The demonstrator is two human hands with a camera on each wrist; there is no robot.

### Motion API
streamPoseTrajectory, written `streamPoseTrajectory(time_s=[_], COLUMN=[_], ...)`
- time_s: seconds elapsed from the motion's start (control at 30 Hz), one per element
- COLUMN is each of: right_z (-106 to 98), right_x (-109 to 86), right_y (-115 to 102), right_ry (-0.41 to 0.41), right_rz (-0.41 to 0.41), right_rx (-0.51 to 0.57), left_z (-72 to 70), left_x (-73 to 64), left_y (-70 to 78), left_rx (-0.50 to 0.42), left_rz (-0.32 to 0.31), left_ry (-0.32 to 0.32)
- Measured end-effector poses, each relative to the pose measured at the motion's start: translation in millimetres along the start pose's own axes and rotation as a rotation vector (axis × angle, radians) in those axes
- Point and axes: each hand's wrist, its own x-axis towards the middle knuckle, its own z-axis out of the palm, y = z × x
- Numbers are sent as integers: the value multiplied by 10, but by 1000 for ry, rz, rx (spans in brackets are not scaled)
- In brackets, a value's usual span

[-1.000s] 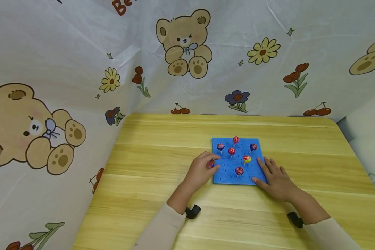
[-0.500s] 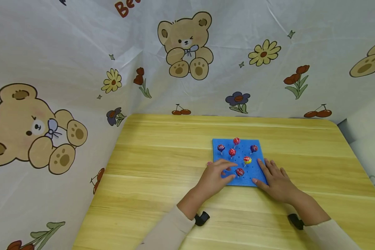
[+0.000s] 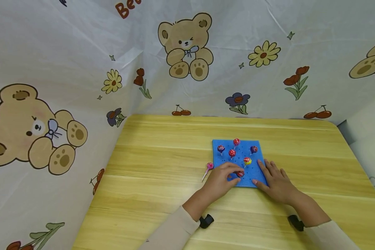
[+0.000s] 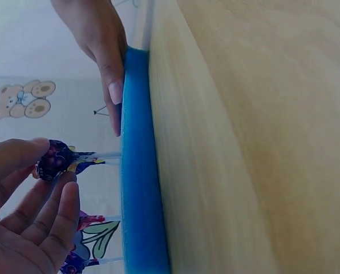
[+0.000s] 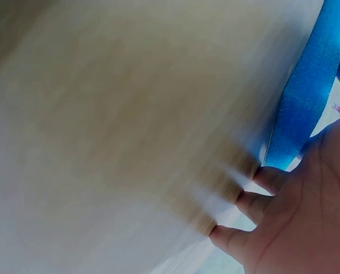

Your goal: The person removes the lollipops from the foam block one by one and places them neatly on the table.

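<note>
Lollipop (image 3: 240, 174), planted in the blue board (image 3: 254, 169), is pinched by fingers of the left hand (image 3: 221, 178); the right hand (image 3: 278, 184), fingers spread, touches the board's right edge.

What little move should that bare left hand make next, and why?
Probably draw the dark-wrapped, round lollipop straight up: the left hand seems to pinch its head, its pale stick stands in the blue foam block, and the right hand touches the block's edge, which might steady it.

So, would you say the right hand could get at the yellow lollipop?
Probably yes: the right hand touches the blue board, with nothing visible between it and the yellow lollipop.
</note>
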Motion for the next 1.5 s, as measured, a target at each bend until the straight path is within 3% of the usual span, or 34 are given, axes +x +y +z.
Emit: streamPoseTrajectory(time_s=[0.27, 0.57, 0.93, 1.23, 1.5], right_z=[5, 4, -16, -7, 10], right_x=[2, 8, 2, -1, -1], right_y=[0, -18, -33, -19, 2], right_ry=[2, 6, 7, 11, 17], right_rz=[1, -4, -8, -2, 0], right_rx=[-4, -9, -5, -4, -3], left_z=[23, 22, -83, -126, -218], left_x=[45, 44, 26, -19, -76], left_y=[-20, -10, 72, 75, 10], left_rx=[33, -6, -8, -88, -131], left_rz=[5, 7, 46, 24, 24], left_ry=[18, 23, 48, 52, 104])
